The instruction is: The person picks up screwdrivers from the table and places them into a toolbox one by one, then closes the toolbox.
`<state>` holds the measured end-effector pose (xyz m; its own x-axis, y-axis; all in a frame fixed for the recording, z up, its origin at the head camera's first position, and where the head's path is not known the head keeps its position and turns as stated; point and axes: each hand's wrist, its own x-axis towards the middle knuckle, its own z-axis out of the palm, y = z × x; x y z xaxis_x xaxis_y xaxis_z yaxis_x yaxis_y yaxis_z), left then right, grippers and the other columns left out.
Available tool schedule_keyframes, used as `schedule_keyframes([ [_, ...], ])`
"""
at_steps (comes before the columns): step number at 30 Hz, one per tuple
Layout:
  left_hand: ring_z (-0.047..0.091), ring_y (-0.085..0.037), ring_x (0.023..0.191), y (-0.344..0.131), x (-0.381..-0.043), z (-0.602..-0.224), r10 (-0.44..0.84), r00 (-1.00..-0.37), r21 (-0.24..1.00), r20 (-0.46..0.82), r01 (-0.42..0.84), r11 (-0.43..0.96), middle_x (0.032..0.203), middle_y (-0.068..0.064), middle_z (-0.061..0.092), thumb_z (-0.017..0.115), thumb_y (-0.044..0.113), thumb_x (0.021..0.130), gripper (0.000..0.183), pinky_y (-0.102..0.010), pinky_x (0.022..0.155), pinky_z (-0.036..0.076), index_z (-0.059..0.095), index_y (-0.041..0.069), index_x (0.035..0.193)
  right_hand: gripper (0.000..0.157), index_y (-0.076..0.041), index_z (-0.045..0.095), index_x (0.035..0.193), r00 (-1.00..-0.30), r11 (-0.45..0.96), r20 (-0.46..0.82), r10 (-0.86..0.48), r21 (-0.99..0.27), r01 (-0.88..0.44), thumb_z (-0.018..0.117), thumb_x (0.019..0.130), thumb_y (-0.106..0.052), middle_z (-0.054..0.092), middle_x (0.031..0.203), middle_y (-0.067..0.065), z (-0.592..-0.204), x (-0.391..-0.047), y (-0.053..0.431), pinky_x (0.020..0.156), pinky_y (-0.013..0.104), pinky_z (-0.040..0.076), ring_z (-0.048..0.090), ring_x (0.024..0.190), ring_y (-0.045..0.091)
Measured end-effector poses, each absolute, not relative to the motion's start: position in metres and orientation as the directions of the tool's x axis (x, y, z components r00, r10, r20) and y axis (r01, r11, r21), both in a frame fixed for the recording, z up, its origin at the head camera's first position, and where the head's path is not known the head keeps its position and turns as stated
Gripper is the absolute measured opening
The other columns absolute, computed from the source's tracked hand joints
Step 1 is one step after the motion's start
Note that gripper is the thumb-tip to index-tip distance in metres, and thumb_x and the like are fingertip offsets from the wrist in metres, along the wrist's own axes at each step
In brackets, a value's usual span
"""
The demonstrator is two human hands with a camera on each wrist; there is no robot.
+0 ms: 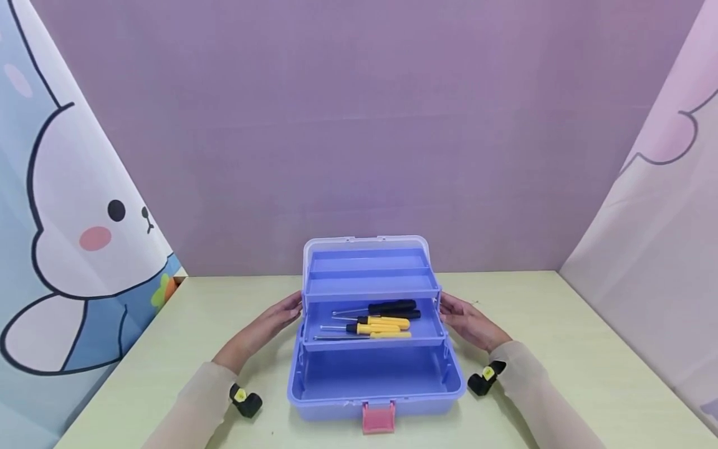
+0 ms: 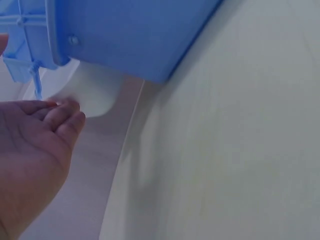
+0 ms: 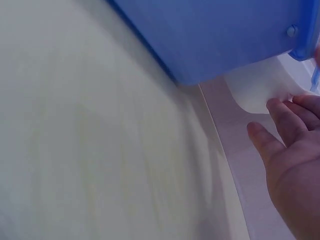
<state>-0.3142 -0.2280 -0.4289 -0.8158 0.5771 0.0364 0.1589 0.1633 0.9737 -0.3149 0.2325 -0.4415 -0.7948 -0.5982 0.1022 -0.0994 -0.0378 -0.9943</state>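
A blue toolbox [image 1: 374, 408] with a pink latch [image 1: 378, 419] stands open on the table, its stepped trays raised. The middle tray [image 1: 429, 312] holds black-handled screwdrivers [image 1: 392, 306] and yellow-handled screwdrivers [image 1: 387, 322]; the top tray [image 1: 370, 284] and the bottom compartment look bare. My left hand [image 1: 269, 324] is at the left side of the box, its fingertips by the translucent lid [image 2: 97, 95] in the left wrist view. On the opposite side my right hand [image 1: 473, 321] reaches to the lid with fingers [image 3: 285, 120] extended. Both thumbs are mostly hidden.
The pale table [image 1: 235, 293] extends around the box on both sides. Behind it rises a purple backdrop [image 1: 359, 125]. Printed curtains hang at the left [image 1: 84, 218] and right [image 1: 662, 249].
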Motion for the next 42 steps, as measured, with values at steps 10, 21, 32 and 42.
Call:
schedule_keyframes([
  [10,0.016,-0.040,0.143,-0.223,-0.310,-0.416,0.523,-0.852,0.956,0.030,0.177,0.234,0.156,-0.022,0.015,0.042,0.034,0.100,0.070,-0.054,0.114,0.017,0.009,-0.001,0.150,0.051,0.011,0.012,0.145,-0.761,-0.150,0.201,-0.616,-0.979,-0.137,0.024,0.101,-0.013,0.051,0.133,-0.023,-0.423,-0.314,0.229,0.101,0.015,0.039,0.047,0.123,-0.005],
  [21,0.016,-0.041,0.142,-0.216,-0.304,-0.406,0.503,-0.865,0.969,-0.002,0.122,0.213,0.154,-0.026,0.016,0.038,0.041,0.100,0.073,-0.054,0.115,0.015,0.012,-0.007,0.148,0.072,0.015,0.014,0.144,-0.803,0.086,0.053,-0.593,-0.988,-0.128,0.006,0.103,-0.044,0.043,0.145,0.014,-0.404,-0.312,0.221,0.109,0.037,0.036,0.050,0.118,-0.005],
  [32,0.021,-0.038,0.142,-0.206,-0.301,-0.391,0.455,-0.890,0.975,-0.008,0.094,0.202,0.151,-0.023,0.029,0.030,0.038,0.103,0.061,-0.051,0.117,0.015,0.028,-0.007,0.145,0.077,0.015,0.021,0.142,-0.849,0.174,-0.021,-0.527,-0.981,-0.083,0.013,0.102,-0.049,0.032,0.143,0.035,-0.386,-0.306,0.212,0.110,0.058,0.027,0.050,0.124,0.013],
  [42,0.023,-0.039,0.141,-0.203,-0.298,-0.386,0.449,-0.894,0.981,0.005,0.091,0.172,0.149,-0.026,0.030,0.027,0.039,0.103,0.064,-0.051,0.117,0.015,0.026,-0.011,0.143,0.071,0.020,0.022,0.139,-0.832,0.133,0.006,-0.554,-0.986,-0.095,0.023,0.103,-0.041,0.037,0.140,0.033,-0.382,-0.308,0.211,0.112,0.052,0.028,0.055,0.113,-0.001],
])
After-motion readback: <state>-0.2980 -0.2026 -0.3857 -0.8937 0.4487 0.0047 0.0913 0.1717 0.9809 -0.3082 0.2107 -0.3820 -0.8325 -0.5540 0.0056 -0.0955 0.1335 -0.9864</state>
